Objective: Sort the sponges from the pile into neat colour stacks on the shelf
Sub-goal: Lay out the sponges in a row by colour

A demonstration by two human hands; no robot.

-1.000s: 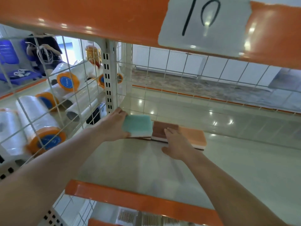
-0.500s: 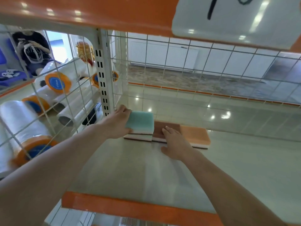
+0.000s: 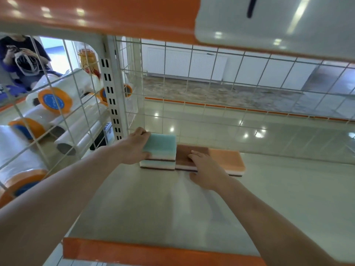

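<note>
Shelf, three sponge stacks in a row at mid-depth. Left hand grips the teal sponge on the left stack, fingers curled round its left edge. Right hand lies flat, fingers straight, on the brown sponge. Orange sponge touching on the right.

Blue round label on the orange end cap of a plastic-film roll, behind the wire grid left of the shelf upright: reads "110cm", small, not fully sharp.

White card on the upper shelf edge, right of the upright: one dark stroke, cut off, unreadable.
</note>
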